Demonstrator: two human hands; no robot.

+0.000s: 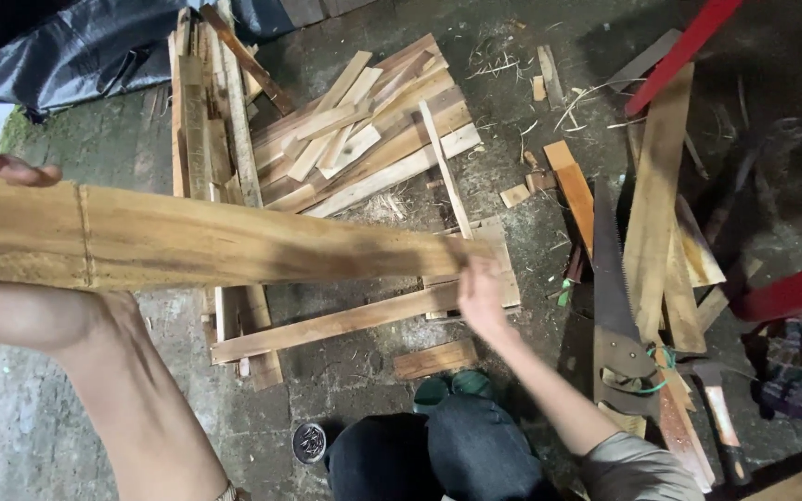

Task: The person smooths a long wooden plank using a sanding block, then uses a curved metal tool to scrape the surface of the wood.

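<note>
Seen from above: long wooden plank (234,241) held level over concrete floor (48,408), likely steadied at both ends. Left hand (2,172) wrapped over near end, fingers closed on it, plank running rightward from that grip. Right hand (480,297) pinching far end from below. Handsaw (616,315) just right of that hand; scrap wood pile (364,130) beyond

Down on the rough concrete floor (30,408) lie a heap of wood offcuts (364,130), a handsaw (613,306), a hammer (718,408) and a round tin lid (309,443).
</note>
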